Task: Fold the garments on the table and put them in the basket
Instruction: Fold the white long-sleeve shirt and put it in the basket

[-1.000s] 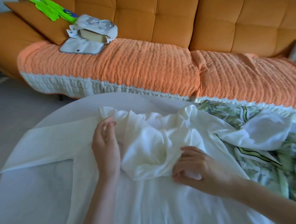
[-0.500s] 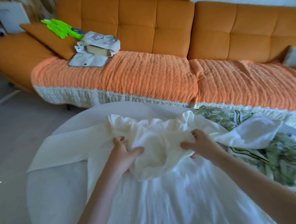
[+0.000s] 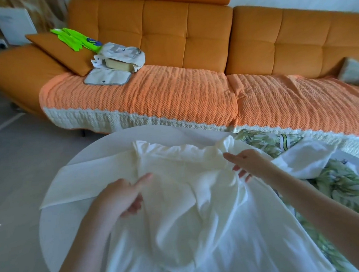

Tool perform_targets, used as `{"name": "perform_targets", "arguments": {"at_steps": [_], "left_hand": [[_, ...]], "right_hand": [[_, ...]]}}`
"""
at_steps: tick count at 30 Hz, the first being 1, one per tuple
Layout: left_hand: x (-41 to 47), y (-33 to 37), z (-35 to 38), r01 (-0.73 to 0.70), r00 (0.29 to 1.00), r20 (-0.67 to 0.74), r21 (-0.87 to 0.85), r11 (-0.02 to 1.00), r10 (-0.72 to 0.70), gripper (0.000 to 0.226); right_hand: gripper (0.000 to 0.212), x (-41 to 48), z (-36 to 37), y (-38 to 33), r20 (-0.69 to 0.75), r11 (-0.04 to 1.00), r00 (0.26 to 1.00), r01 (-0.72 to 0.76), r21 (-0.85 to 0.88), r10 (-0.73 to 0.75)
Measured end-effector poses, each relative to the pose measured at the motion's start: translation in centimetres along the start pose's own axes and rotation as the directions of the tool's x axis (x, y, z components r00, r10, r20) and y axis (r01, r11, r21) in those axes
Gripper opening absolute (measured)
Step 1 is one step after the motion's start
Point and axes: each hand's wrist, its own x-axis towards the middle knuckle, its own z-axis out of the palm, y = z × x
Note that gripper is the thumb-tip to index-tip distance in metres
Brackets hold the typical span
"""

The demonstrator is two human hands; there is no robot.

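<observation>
A white garment [image 3: 181, 231] lies spread over the round white table [image 3: 60, 239], one sleeve stretched out to the left [image 3: 88, 180]. Its bunched collar part sits between my hands. My left hand [image 3: 121, 198] rests on the cloth left of the bunch, thumb stretched out and fingers loosely curled, with no cloth seen inside them. My right hand [image 3: 247, 163] lies on the right shoulder part with straight fingers pointing left. A green leaf-print garment [image 3: 343, 186] lies under and to the right of the white one. No basket is in view.
An orange sofa [image 3: 189, 39] with a knitted orange cover [image 3: 150, 97] stands just behind the table. On its left seat lie a bag with a box [image 3: 122, 57], a flat grey pouch [image 3: 107, 78] and a bright green item [image 3: 72, 38]. Grey floor [image 3: 11, 169] lies to the left.
Both hands have let go of the bunched collar fabric and moved slightly apart over it. The camera has tilted up, showing more of the sofa.
</observation>
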Motion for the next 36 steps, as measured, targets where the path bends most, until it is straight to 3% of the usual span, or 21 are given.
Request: {"name": "perform_targets", "arguments": {"at_steps": [2, 5, 7, 10, 11, 13, 16, 19, 21, 22, 24, 26, 28, 31, 32, 34, 36], "left_hand": [[3.0, 0.5, 0.1, -0.065, 0.982, -0.184, -0.085, 0.994, 0.048, 0.059], [6.4, 1.2, 1.2, -0.137, 0.965, -0.240, -0.130, 0.982, 0.103, 0.055], [7.8, 1.9, 2.0, -0.140, 0.966, -0.238, -0.152, 0.979, 0.101, 0.053], [9.4, 2.7, 2.3, -0.174, 0.946, -0.291, -0.092, 0.980, 0.140, 0.043], [10.0, 2.9, 2.4, -0.195, 0.939, -0.307, -0.100, 0.976, 0.156, 0.038], [11.3, 3.0, 2.2, -0.237, 0.927, -0.345, -0.239, 0.942, 0.146, 0.026], [12.4, 3.4, 2.0, -0.284, 0.873, -0.472, -0.280, 0.917, 0.126, 0.018], [12.3, 3.5, 1.9, -0.153, 0.870, -0.483, -0.073, 0.986, 0.100, 0.055], [12.3, 3.3, 2.0, -0.097, 0.869, -0.481, 0.069, 0.993, 0.118, 0.069], [12.3, 3.2, 1.9, -0.089, 0.883, -0.450, 0.125, 0.988, 0.136, 0.065], [12.2, 3.3, 2.1, -0.125, 0.913, -0.374, 0.132, 0.983, 0.166, 0.041], [12.8, 3.7, 2.0, -0.216, 0.927, -0.348, -0.184, 0.959, 0.141, 0.022], [13.1, 4.5, 1.7, -0.204, 0.939, -0.343, -0.568, 0.797, -0.005, 0.015], [13.7, 5.5, 1.5, -0.142, 0.944, -0.305, -0.727, 0.672, -0.130, 0.022], [13.7, 5.8, 1.7, -0.148, 0.943, -0.316, -0.676, 0.722, -0.102, 0.028], [13.0, 5.8, 2.3, -0.207, 0.909, -0.415, -0.345, 0.915, 0.049, 0.028], [11.5, 5.2, 2.6, -0.278, 0.821, -0.528, -0.037, 0.960, 0.217, 0.031]], "right_hand": [[0.049, 1.2, 0.6, -0.8, 0.000, 0.995, 0.998, -0.057, -0.082, 0.057], [0.045, 2.8, 1.6, -1.2, -0.002, 0.988, 0.989, -0.147, -0.054, 0.147], [0.028, 4.1, 2.3, -0.9, -0.027, 0.961, 0.985, -0.160, 0.225, 0.170], [0.021, 5.5, 2.3, -1.4, -0.066, 0.698, 0.982, -0.079, 0.712, 0.179], [0.019, 6.0, 2.1, -1.8, -0.074, 0.626, 0.984, -0.044, 0.778, 0.162], [0.019, 7.1, 1.5, -2.8, -0.097, 0.580, 0.989, 0.015, 0.815, 0.110], [0.029, 8.7, 1.2, -3.9, -0.091, 0.663, 0.990, 0.000, 0.748, 0.103], [0.060, 10.2, 1.5, -3.1, -0.014, 0.833, 0.982, -0.153, 0.531, 0.189], [0.086, 10.7, 1.5, -2.0, 0.037, 0.855, 0.974, -0.215, 0.472, 0.225], [0.089, 10.2, 1.3, -2.0, 0.057, 0.863, 0.972, -0.229, 0.450, 0.229], [0.068, 8.6, 1.0, -2.3, 0.149, 0.893, 0.965, -0.258, 0.370, 0.217], [0.044, 8.0, 1.1, -2.0, 0.164, 0.929, 0.975, -0.195, 0.315, 0.150], [0.034, 8.2, 1.3, -2.0, 0.000, 0.936, 0.998, -0.053, 0.349, 0.056], [0.023, 9.0, 1.8, -2.1, -0.122, 0.941, 0.992, 0.006, 0.338, 0.038], [0.025, 8.9, 2.1, -2.1, -0.109, 0.960, 0.993, -0.011, 0.281, 0.043], [0.041, 8.4, 2.7, -1.3, -0.157, 0.988, 0.988, 0.032, 0.150, -0.009], [0.046, 6.5, 2.8, -0.6, -0.302, 0.981, 0.934, 0.189, -0.029, -0.189]]}}
